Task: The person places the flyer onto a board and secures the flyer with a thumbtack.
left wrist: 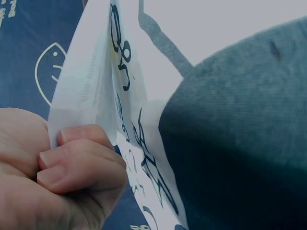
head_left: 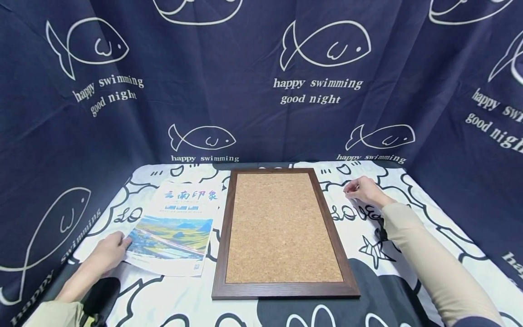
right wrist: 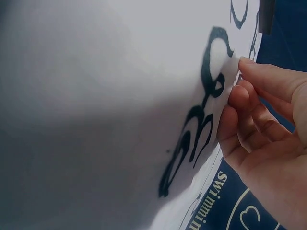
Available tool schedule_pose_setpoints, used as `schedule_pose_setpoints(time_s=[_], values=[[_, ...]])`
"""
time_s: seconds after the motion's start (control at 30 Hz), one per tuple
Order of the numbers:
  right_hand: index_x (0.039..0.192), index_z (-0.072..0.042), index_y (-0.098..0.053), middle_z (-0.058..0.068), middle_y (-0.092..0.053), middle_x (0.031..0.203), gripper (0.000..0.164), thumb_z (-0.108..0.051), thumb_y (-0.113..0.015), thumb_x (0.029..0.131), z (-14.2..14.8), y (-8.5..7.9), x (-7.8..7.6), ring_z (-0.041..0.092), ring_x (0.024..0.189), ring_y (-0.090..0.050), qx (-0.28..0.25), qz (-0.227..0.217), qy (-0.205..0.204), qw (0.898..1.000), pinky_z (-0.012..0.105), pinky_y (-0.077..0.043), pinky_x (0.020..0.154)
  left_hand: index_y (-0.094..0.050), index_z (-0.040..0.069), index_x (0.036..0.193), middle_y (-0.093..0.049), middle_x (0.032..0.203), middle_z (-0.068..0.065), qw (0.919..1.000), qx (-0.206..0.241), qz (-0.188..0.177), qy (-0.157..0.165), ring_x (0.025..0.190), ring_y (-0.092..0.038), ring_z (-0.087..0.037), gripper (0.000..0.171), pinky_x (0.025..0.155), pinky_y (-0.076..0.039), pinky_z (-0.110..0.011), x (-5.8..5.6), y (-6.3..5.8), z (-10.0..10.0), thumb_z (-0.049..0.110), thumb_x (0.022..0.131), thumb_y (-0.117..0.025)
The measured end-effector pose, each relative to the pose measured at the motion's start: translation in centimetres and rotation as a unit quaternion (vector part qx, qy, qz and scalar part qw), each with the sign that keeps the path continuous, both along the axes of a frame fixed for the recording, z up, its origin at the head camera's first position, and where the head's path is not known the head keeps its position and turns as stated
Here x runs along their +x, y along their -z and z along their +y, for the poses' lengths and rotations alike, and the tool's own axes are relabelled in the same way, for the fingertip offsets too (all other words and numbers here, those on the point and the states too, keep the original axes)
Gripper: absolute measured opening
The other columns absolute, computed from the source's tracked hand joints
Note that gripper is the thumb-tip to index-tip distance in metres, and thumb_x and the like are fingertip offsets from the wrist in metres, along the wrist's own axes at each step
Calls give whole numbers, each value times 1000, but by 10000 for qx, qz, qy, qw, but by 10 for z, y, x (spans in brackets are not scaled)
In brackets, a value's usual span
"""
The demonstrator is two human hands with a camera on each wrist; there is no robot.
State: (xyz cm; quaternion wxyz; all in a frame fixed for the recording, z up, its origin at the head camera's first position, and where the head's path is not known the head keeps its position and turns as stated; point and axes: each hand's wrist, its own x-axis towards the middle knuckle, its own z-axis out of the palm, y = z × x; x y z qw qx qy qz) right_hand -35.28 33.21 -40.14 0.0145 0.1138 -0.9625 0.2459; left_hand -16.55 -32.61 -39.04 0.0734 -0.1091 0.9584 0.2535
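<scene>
My left hand (head_left: 107,253) pinches the lower left edge of a paper poster (head_left: 184,240) in the head view. The sheet has Chinese lettering on top and a landscape picture below; in the left wrist view its pale back (left wrist: 81,91) stands raised beside the fingers. Right of it lies a cork board (head_left: 282,227) in a dark brown frame. Beyond the board's right side, my right hand (head_left: 365,190) has its fingers bent and fingertips down at the patterned cloth (right wrist: 201,129). I cannot tell whether its thumb and forefinger pinch something small.
A white cloth with black drawings and lettering (head_left: 139,290) covers the table. Dark blue curtains (head_left: 253,104) with fish drawings hang behind and at both sides. The poster's right edge lies close alongside the board's frame (head_left: 222,245).
</scene>
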Motion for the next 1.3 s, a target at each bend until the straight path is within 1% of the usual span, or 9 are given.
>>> schedule_pose_setpoints(time_s=[0.1,0.2,0.37,0.57,0.73,0.97,1.07,1.17,1.3], values=[[92,2,-74,13,-73,83,14,-4,-73,79,0,0,0,12,64,-48,12,3,-4,10000,23,-36,59,-43,-6,91,-41,60,-4,9991,387,65,-147,46,-39,-14,28,42,-35,-26,3,0,-3,15,104,-30],[92,2,-74,13,-73,84,14,-4,-73,79,0,0,0,12,64,-48,22,8,-9,10000,24,-36,59,-42,-8,97,-38,56,0,9974,661,26,-290,42,-36,-11,30,40,-33,-24,5,-1,-3,17,106,-27],[91,1,-74,13,-73,83,13,-4,-73,79,1,1,-1,12,64,-48,24,21,7,10000,24,-36,59,-41,-9,104,-39,56,3,9942,1006,26,-365,41,-32,-9,32,39,-31,-24,8,-3,-1,20,106,-25],[91,2,-74,13,-73,84,12,-3,-73,80,0,1,-1,12,63,-47,33,-27,58,10000,24,-37,59,-40,-8,106,-39,57,4,9873,1542,89,-377,42,-32,-7,35,39,-31,-23,11,-3,1,23,107,-23],[91,2,-74,11,-72,81,13,-4,-73,80,0,0,-2,12,62,-47,-8,-57,143,9999,24,-36,58,-39,-9,111,-44,59,3,9859,1596,260,-432,43,-34,-7,41,39,-33,-24,11,-5,2,27,107,-21],[93,2,-74,10,-72,81,14,-4,-73,80,0,0,-1,13,63,-46,7,-129,162,9998,25,-36,58,-39,-13,116,-54,60,0,9848,1577,618,-379,38,-33,-7,43,36,-33,-26,11,-12,10,26,107,-21],[93,2,-74,10,-72,80,15,-5,-74,80,0,-1,-1,13,63,-47,-24,-159,141,9998,25,-36,58,-38,-13,118,-60,65,-5,9842,1535,775,-422,39,-35,-9,46,36,-33,-27,11,-13,13,28,107,-20],[93,2,-74,8,-72,79,15,-5,-74,80,1,-1,-1,12,62,-47,-23,-174,127,9998,24,-37,57,-38,-12,123,-65,76,-12,9836,1487,881,-512,40,-37,-10,51,37,-34,-28,11,-15,18,31,107,-19],[92,2,-74,6,-71,76,15,-6,-74,79,1,-2,-2,11,61,-47,-11,-139,135,9998,24,-37,56,-35,-13,132,-66,80,-15,9820,1505,1008,-532,41,-37,-11,57,38,-34,-27,10,-18,25,36,107,-18]])
